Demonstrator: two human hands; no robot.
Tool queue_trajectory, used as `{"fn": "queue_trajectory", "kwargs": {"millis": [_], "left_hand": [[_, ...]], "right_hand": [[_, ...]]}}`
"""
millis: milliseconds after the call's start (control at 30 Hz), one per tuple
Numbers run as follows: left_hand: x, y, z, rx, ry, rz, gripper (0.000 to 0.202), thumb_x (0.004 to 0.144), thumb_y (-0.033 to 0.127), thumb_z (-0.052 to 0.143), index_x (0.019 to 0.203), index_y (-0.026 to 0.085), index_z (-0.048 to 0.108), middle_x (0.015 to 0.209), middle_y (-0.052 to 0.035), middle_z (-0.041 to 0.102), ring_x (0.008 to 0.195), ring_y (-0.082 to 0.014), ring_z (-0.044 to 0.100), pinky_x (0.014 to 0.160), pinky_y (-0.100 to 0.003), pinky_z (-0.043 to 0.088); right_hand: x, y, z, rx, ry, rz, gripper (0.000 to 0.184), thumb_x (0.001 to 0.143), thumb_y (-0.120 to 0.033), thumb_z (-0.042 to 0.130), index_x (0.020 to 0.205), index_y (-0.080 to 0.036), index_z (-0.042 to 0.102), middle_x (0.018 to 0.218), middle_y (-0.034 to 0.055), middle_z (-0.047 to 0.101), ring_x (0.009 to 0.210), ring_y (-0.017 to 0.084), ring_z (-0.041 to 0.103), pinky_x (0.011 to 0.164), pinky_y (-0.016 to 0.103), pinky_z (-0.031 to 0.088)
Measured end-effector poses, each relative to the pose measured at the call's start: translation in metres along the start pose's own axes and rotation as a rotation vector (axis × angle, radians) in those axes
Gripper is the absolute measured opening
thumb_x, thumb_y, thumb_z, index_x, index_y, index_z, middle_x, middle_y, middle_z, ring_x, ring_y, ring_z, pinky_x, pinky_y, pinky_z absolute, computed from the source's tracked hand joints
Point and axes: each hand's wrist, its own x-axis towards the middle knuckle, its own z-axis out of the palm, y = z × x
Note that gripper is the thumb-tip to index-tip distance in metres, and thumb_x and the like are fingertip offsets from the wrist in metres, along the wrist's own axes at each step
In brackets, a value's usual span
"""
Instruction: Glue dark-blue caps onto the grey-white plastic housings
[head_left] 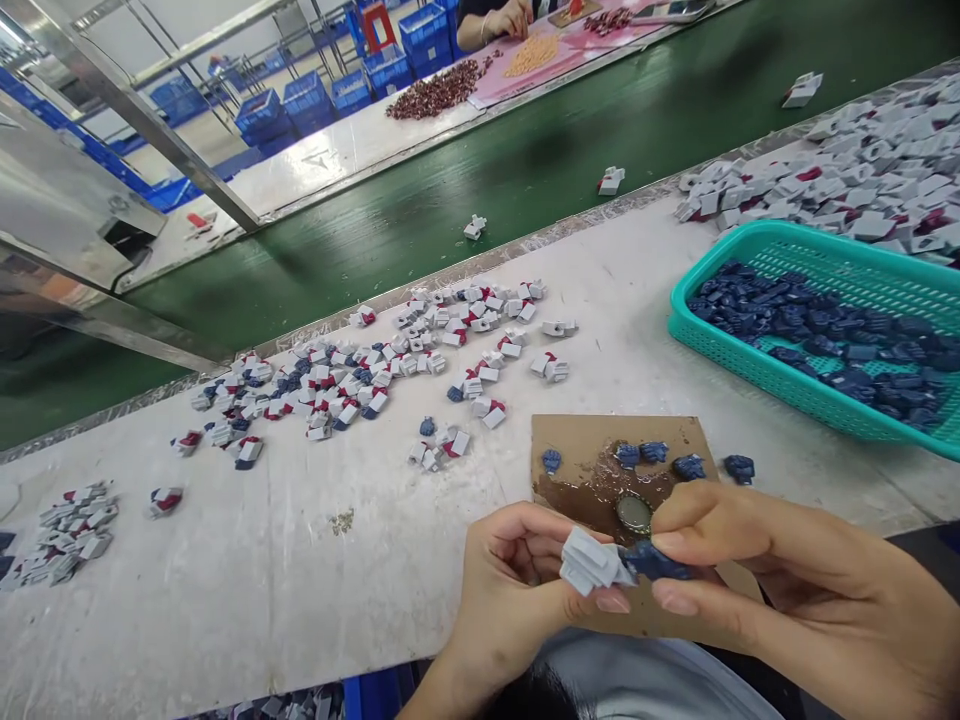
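Note:
Between the thumb and fingers of my left hand [517, 580] is a light grey plastic part [589, 562] with stepped edges. My right hand [780, 570] pinches a dark blue plastic part [656, 562], and its tip touches the grey part's right end. Both hands are over a brown cardboard sheet [555, 425]. Wet, shiny smears cover part of the sheet, and a small round cap [634, 512] sits there beside my right fingertips. Several loose blue pieces [628, 456] lie along the sheet's far side.
A teal basket [679, 310] of blue parts stands at the right. Grey, red and blue pieces [349, 385] are scattered across the white table [300, 590]. A heap of grey parts [862, 180] lies far right. Beyond runs a green conveyor belt [360, 250]; a co-worker's hand [511, 18] is opposite.

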Motion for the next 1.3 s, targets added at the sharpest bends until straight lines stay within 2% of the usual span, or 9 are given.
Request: {"fn": "queue_trajectory", "kwargs": {"millis": [333,500,700,767,900,967,1100,1200,1300], "left_hand": [[-0.001,0.001,-0.001,0.068,-0.043,0.052,0.039,0.041,0.002,0.098,0.069,0.024,0.081,0.072,0.0009,0.081,0.062,-0.0105,0.074,0.06,-0.013,0.059],[-0.001,-0.004,-0.007,0.273,-0.027,0.141,0.027,0.053,0.011,0.095,0.071,0.021,0.078,0.07,-0.0021,0.079,0.061,-0.0136,0.071,0.056,-0.018,0.056],[0.0,-0.011,-0.018,0.731,-0.228,0.399,0.031,0.082,0.032,0.067,0.111,0.02,0.065,0.079,-0.0067,0.072,0.061,-0.0178,0.062,0.059,-0.029,0.047],[0.001,-0.014,-0.018,0.78,-0.174,0.439,0.028,0.089,0.048,0.058,0.096,0.021,0.063,0.071,-0.0053,0.065,0.056,-0.0169,0.055,0.054,-0.031,0.042],[0.004,-0.021,-0.013,0.826,-0.122,0.507,0.047,0.094,0.066,0.042,0.077,0.024,0.053,0.058,-0.0001,0.05,0.048,-0.0144,0.042,0.05,-0.032,0.035],[0.005,-0.023,-0.01,0.824,-0.14,0.549,0.047,0.096,0.064,0.04,0.076,0.024,0.053,0.06,-0.0004,0.052,0.049,-0.0148,0.045,0.052,-0.032,0.038],[0.006,-0.028,-0.009,0.875,-0.065,0.766,0.043,0.102,0.054,0.036,0.082,0.023,0.058,0.069,-0.0037,0.062,0.064,-0.0186,0.06,0.061,-0.031,0.048],[0.007,-0.034,-0.011,0.935,-0.03,0.928,0.043,0.105,0.046,0.029,0.086,0.021,0.059,0.072,-0.004,0.063,0.068,-0.018,0.064,0.061,-0.03,0.051],[0.004,-0.044,-0.016,0.977,-0.042,0.911,0.049,0.105,0.046,0.023,0.085,0.021,0.06,0.068,-0.0037,0.061,0.062,-0.0176,0.062,0.059,-0.031,0.052]], "right_hand": [[0.008,-0.006,-0.006,-0.082,-0.175,0.001,0.027,0.085,-0.043,0.075,0.068,-0.025,0.064,0.061,-0.0024,0.065,0.047,0.011,0.06,0.041,0.018,0.048],[0.006,0.004,-0.006,-0.103,-0.247,0.049,0.027,0.088,-0.042,0.071,0.069,-0.024,0.065,0.062,-0.0012,0.064,0.049,0.012,0.06,0.044,0.021,0.049],[0.004,0.018,-0.003,-0.07,-0.339,0.145,0.024,0.087,-0.045,0.071,0.079,-0.024,0.067,0.068,-0.0009,0.063,0.059,0.012,0.061,0.052,0.021,0.049],[0.01,0.017,0.002,-0.009,-0.283,0.165,0.032,0.087,-0.055,0.068,0.081,-0.024,0.068,0.071,0.0003,0.063,0.063,0.013,0.06,0.054,0.022,0.05],[0.033,0.003,0.023,0.185,0.027,0.328,0.059,0.087,-0.079,0.049,0.088,-0.023,0.07,0.088,0.0061,0.071,0.083,0.02,0.069,0.073,0.031,0.057],[0.043,-0.005,0.039,0.296,-0.003,0.451,0.066,0.08,-0.085,0.051,0.087,-0.022,0.068,0.09,0.008,0.074,0.09,0.023,0.071,0.079,0.034,0.058],[0.048,-0.017,0.062,0.501,-0.212,0.631,0.069,0.073,-0.088,0.053,0.081,-0.021,0.063,0.069,0.0052,0.072,0.071,0.02,0.071,0.068,0.031,0.058],[0.042,-0.02,0.065,0.507,-0.233,0.603,0.072,0.078,-0.089,0.045,0.07,-0.02,0.06,0.056,0.0042,0.066,0.065,0.018,0.068,0.069,0.029,0.057],[0.034,-0.018,0.061,0.458,-0.213,0.542,0.073,0.08,-0.09,0.043,0.063,-0.02,0.057,0.054,0.0036,0.063,0.059,0.016,0.064,0.065,0.027,0.054]]}}
